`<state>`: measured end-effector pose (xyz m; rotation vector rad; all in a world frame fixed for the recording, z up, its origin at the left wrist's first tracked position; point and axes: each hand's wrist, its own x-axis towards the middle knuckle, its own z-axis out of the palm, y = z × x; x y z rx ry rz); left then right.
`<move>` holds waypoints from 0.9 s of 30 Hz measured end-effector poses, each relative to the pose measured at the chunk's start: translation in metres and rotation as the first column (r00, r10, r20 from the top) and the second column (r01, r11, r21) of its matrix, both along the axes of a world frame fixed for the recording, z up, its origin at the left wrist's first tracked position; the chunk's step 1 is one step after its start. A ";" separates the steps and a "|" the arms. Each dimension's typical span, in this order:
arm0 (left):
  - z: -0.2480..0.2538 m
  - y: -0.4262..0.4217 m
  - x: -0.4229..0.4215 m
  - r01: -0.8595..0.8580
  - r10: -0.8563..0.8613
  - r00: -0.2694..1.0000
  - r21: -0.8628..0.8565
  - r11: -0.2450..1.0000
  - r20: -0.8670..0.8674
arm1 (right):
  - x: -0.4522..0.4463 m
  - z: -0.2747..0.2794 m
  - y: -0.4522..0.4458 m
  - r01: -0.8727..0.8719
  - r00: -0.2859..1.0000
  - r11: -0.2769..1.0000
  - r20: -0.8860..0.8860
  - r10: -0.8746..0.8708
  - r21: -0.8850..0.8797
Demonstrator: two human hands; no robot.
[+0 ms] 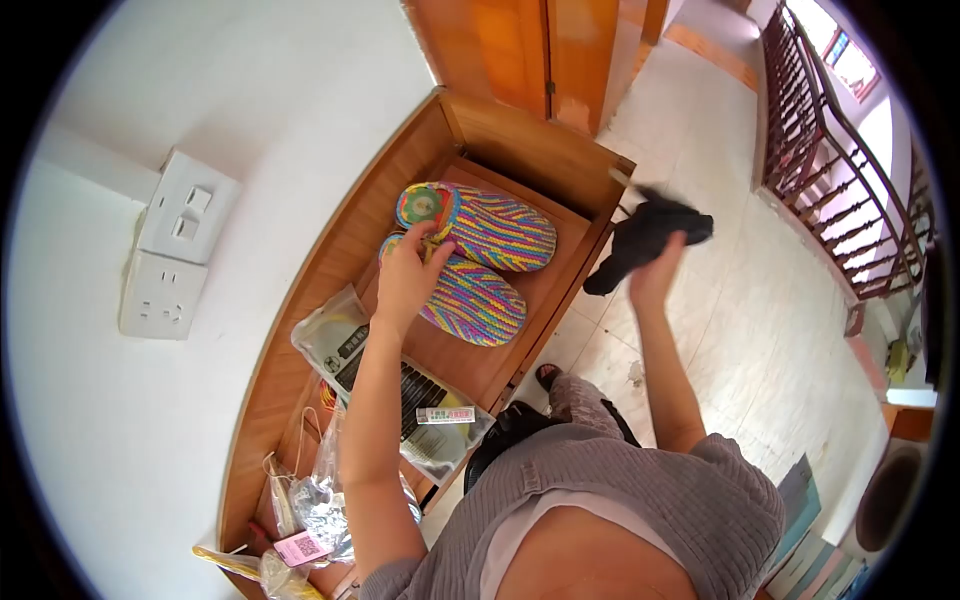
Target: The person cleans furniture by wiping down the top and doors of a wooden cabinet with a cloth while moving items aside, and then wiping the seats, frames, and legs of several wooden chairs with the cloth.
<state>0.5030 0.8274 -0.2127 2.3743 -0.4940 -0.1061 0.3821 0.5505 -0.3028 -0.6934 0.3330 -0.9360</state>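
Note:
A pair of colourful woven slippers (485, 225) lies side by side on the wooden cabinet's surface, in stripes of yellow, blue and pink. My left hand (408, 275) is at their open ends, with thumb and fingers closed on the edges where the two slippers meet. Off the cabinet's right edge, my right hand (655, 272) grips a dark, crumpled cloth (645, 240). Motion blurs the cloth's upper end, and I cannot make out what kind of item it is.
Below the slippers, a clear-and-black plastic package (425, 395) bears a small white box (446, 415). Clear plastic bags (320, 510) crowd the cabinet's near end. Raised wooden edges border the cabinet (540, 140). A wall with switches (188, 212) stands left, a stair railing (830, 150) right.

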 end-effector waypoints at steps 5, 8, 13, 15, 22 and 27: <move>0.022 0.053 -0.077 -0.041 -0.031 0.962 0.258 0.965 0.271 | 0.025 0.113 -0.037 -0.282 0.882 -0.388 -0.078 -0.464 -0.878; 0.028 0.093 -0.148 -0.144 0.102 0.987 0.426 0.893 0.121 | 0.079 0.112 -0.021 -0.620 0.730 -0.406 -0.306 -0.611 -0.671; -0.002 0.124 -0.247 -0.380 0.416 0.908 0.330 0.864 -0.043 | 0.180 0.104 0.012 -0.596 0.764 -0.481 -0.270 -0.586 -0.643; -0.007 0.121 -0.263 -0.400 0.439 0.898 0.334 0.854 -0.046 | 0.216 0.103 0.032 -0.588 0.768 -0.459 -0.284 -0.573 -0.666; -0.040 0.101 -0.240 -0.473 0.467 0.879 -0.040 0.880 -0.099 | 0.268 0.097 0.082 -0.408 0.805 -0.123 -0.293 -0.515 -0.905; -0.052 0.074 -0.220 -0.430 0.431 0.903 0.011 0.903 -0.004 | 0.251 0.076 0.152 -0.127 0.968 -0.139 -0.092 -0.234 -0.982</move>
